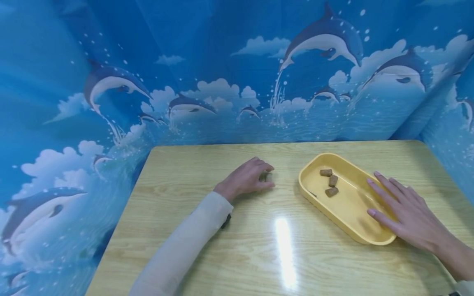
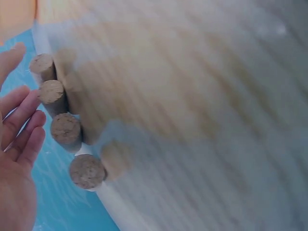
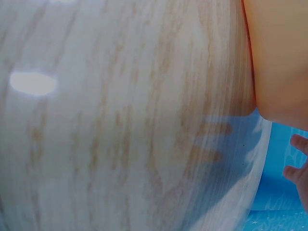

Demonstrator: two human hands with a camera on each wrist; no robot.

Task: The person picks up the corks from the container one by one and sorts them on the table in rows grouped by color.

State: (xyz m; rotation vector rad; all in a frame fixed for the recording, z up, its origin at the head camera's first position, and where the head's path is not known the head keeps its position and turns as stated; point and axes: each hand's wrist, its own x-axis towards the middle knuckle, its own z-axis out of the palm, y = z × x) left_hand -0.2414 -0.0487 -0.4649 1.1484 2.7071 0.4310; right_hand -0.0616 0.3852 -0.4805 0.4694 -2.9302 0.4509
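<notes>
Over the middle of the table, my left hand (image 1: 246,179) is held with its fingers loosely bent and nothing gripped. The left wrist view shows several cork stoppers standing upright in a row, among them a near cork (image 2: 87,172) and a cork (image 2: 51,91) right at the fingertips of the left hand (image 2: 19,130). In the head view the left hand hides this row. To the right lies a yellow oblong tray (image 1: 333,216) holding several brown corks (image 1: 333,181) near its far left end. My right hand (image 1: 405,209), fingers spread, is over the tray's near right rim.
A light wood-grain table (image 1: 207,160) carries everything, with a bright light reflection left of the tray. Behind it and at the sides hangs a blue curtain (image 1: 222,49) printed with dolphins. The tray wall (image 3: 284,57) fills the upper right corner of the right wrist view.
</notes>
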